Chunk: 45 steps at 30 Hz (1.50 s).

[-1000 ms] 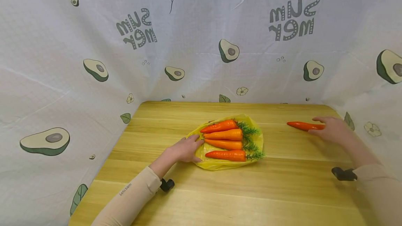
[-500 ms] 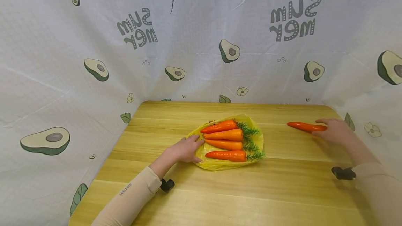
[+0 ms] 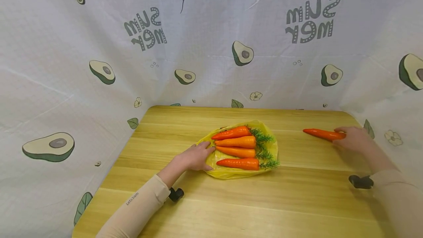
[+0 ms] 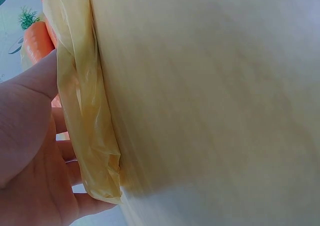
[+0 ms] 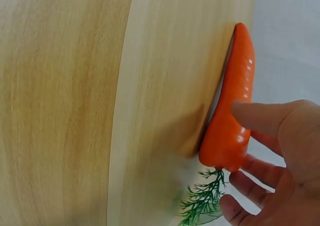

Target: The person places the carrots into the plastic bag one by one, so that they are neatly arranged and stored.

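Observation:
In the head view, several orange carrots with green tops lie side by side in a yellow plastic bag. My left hand reaches over the bag's left edge with spread fingers; the left wrist view has the fingers and thumb partly behind the folded plastic. Farther right, a single orange-red carrot lies on the table, its leafy green top visible in the right wrist view. My right hand pinches its thick end, thumb on one side and index finger on the other, the remaining fingers loosely curled.
Everything lies on a light wooden table with rounded far corners. A white curtain printed with avocados hangs behind it and at both sides. Black wrist mounts show under the left and right forearms.
My right hand has shifted slightly right toward the carrot's leafy end, and its thumb and index finger have drawn closer about it. The carrot, the bag and my left hand stay put.

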Each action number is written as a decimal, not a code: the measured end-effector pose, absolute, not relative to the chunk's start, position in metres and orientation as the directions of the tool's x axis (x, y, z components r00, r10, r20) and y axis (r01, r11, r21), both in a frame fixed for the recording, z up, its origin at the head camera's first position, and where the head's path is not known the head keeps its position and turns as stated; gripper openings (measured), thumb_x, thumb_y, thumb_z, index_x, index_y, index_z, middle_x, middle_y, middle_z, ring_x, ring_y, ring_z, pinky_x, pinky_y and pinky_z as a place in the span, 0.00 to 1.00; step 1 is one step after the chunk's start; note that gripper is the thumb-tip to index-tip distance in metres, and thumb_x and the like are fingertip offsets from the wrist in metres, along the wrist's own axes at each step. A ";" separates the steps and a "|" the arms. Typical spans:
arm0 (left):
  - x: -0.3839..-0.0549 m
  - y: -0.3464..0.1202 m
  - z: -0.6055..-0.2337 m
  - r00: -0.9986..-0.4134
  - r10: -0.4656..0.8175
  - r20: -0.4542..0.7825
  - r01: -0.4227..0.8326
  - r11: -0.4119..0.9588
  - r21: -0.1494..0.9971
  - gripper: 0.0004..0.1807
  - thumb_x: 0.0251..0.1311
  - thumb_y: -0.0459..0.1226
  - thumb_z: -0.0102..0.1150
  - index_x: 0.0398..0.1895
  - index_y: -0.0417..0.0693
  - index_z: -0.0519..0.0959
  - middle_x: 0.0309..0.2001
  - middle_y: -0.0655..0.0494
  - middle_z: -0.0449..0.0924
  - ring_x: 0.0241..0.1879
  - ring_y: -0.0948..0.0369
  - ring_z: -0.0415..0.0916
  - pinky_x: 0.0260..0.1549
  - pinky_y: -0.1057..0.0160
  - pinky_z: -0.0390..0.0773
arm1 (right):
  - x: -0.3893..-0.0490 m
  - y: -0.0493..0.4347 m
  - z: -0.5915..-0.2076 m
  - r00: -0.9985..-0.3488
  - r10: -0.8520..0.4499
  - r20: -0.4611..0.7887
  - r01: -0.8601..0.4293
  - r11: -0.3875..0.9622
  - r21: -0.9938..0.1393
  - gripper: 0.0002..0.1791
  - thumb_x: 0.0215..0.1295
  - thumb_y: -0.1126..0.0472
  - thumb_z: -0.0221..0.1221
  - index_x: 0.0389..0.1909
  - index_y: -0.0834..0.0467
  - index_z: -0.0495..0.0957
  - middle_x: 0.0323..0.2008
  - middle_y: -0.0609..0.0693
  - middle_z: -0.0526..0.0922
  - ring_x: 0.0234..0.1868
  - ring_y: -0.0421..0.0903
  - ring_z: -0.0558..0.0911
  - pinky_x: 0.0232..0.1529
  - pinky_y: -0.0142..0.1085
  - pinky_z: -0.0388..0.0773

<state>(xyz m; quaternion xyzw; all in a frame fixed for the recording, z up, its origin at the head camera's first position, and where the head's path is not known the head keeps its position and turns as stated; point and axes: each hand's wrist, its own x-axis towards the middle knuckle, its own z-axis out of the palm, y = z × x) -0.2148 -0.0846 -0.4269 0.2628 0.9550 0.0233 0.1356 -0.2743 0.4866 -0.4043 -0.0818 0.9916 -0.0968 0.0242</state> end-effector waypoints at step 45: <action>-0.215 -0.083 -0.427 -0.825 0.510 -0.245 0.498 0.860 0.112 0.46 0.60 0.60 0.65 0.77 0.51 0.63 0.78 0.45 0.56 0.77 0.50 0.55 0.72 0.41 0.61 | -0.270 0.465 -0.392 -0.980 -0.197 -0.011 -0.193 0.970 -0.150 0.26 0.61 0.61 0.62 0.58 0.70 0.75 0.40 0.72 0.81 0.34 0.61 0.77 0.38 0.59 0.74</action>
